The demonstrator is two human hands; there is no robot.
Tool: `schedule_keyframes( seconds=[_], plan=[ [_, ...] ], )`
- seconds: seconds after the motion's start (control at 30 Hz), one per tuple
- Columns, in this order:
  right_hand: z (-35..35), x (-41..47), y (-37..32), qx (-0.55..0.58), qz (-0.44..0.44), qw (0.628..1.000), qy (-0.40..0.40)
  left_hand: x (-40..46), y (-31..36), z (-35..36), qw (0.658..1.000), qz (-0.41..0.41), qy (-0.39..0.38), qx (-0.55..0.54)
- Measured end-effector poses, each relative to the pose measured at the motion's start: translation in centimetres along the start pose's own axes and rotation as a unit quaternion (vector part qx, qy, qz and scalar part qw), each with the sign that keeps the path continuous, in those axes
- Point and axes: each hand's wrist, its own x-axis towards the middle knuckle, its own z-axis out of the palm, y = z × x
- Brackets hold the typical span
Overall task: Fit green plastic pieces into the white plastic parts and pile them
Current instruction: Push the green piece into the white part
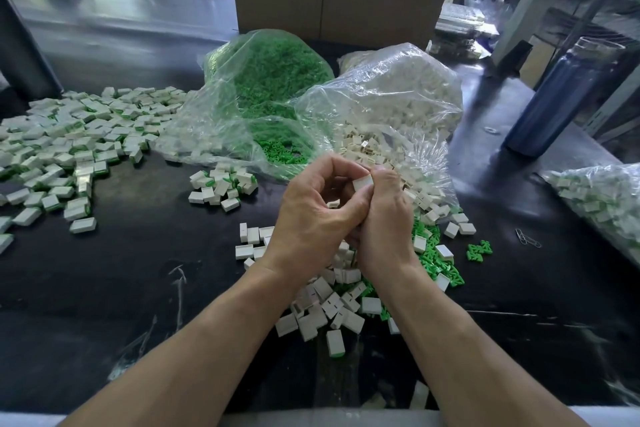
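Two hands meet over the dark bench (138,270), working one small white rectangular plastic part (363,181).

The left hand (313,218) and right hand (388,218) press together at the centre, both sets of fingers curled, pinching the white part between their fingertips; whether a green piece is in it cannot be told. Below the wrists, at 6 o'clock, lies a loose heap of empty white plastic shells (329,308) mixed with small green plastic pieces (434,262). At 9 to 10 o'clock spreads a wide pile of fitted white-and-green parts (69,149). At 12 o'clock sits a clear plastic bag of green pieces (270,80), and touching it at 1 o'clock a clear plastic bag of white parts (391,94). A blue metal bottle (557,97) stands at 2 o'clock.
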Motion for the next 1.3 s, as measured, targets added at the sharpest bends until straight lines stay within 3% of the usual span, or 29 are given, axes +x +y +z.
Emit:
schedule_keyframes(
  seconds=[0.27,0.37,0.63,1.1,1.2,1.3],
  plan=[
    [0.1,-0.1,-0.1,-0.011,0.0,1.0,0.006,0.2,-0.1,0.0,0.999,0.03,0.007,0.032],
    [-0.3,-0.2,-0.3,-0.063,-0.023,0.998,0.002,0.4,-0.2,-0.2,0.998,0.042,0.007,0.046],
    [-2.0,0.3,-1.4,-0.167,-0.104,0.98,-0.015,1.1,-0.6,-1.9,0.979,0.074,0.04,0.188],
    [-2.4,0.8,-0.5,-0.262,-0.097,0.96,0.0,1.1,0.0,-2.6,0.952,0.071,0.021,0.296],
    [-2.6,0.9,-0.4,-0.309,-0.089,0.947,0.0,1.1,0.2,-3.4,0.933,0.024,0.003,0.358],
    [-2.9,1.0,-0.4,-0.34,-0.084,0.936,0.026,1.1,0.1,-4.7,0.905,-0.081,-0.001,0.418]
  ],
)
